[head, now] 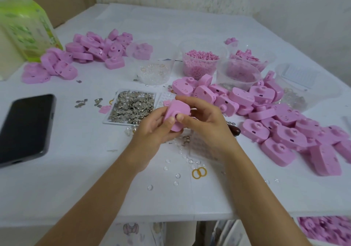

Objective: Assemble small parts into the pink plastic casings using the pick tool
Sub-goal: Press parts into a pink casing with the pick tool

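Casing is up off the table, pinched between both my hands: left hand wraps it from below, right hand has fingertips on the round boss and also seems to hold the pick's dark handle tucked under the palm. Biggest risk I'd guess: pressing too hard and the little part pops out, then it's lost among the clear lenses scattered below. The tray of metal bits sits just beyond my knuckles, so a slip could knock that too.
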